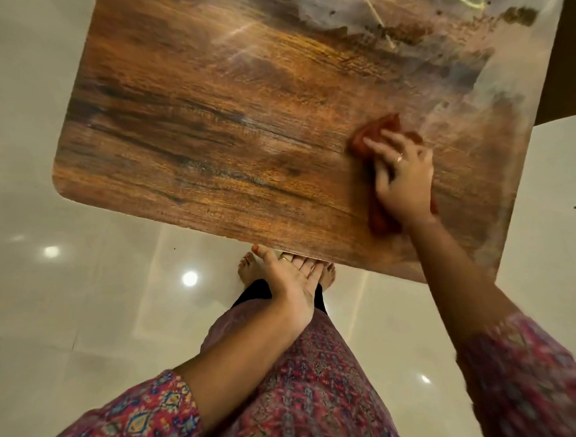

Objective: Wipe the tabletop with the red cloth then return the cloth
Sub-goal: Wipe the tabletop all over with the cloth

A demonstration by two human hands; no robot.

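At the far left of the frame lies only pale tiled floor [84,276], glossy, with ceiling lights mirrored in it. Moving right, the wooden tabletop [210,139] fills the upper middle, tilted in the picture, its near left corner rounded. The left and centre of the wood look warm and clean-grained; the upper right carries a grey, hazy film with a few dark specks.

Low in the middle, the left hand [291,284] rests at the table's near edge, thumb on top, fingers straight and close together, seemingly steadying the table. Bare feet show just below it.

To the right of centre, the right hand [400,177] presses flat on the red cloth [375,132], fingers spread and laid out over it, not pinching. The cloth sits on the tabletop at the right side, bunched, with one end showing past the fingertips and another trailing under the wrist. The hand is blurred, so I judge a wiping stroke is under way.

To do this well, I would say keep the palm flat and the pressure even, spread the cloth wider so more of it meets the wood, and work overlapping passes toward the hazy upper right, which seems the part left to do. The left hand should brace the edge so the table does not shift.
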